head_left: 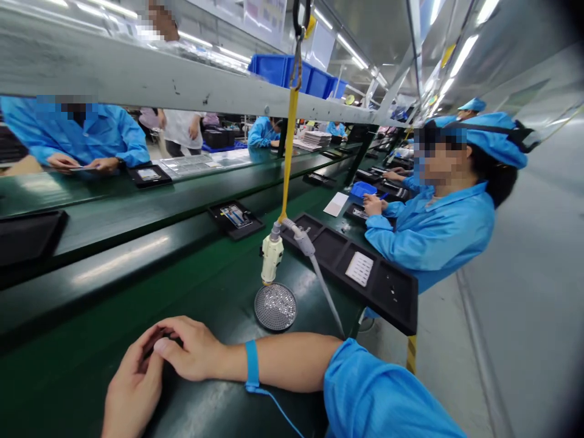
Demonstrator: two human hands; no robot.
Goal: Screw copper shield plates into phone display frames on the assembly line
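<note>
My left hand (132, 389) rests on the green bench top (219, 286) near its front edge, fingers curled inward. My right hand (194, 351) lies beside it, its curled fingers touching the left hand's fingertips. Nothing shows between the two hands. A blue wrist strap (252, 364) with a thin cord circles my right wrist. Just beyond the hands sits a round dish of small screws (275, 306). A pale electric screwdriver (272, 258) hangs over the dish on a yellow strap (289, 152).
A long black compartment tray (387, 292) holding a white card (359, 268) lies to the right. A black fixture with a phone part (235, 217) sits on the green conveyor (137, 213). A co-worker in blue (433, 228) sits at right; another (77, 137) works across. Blue bins (292, 70) stand overhead.
</note>
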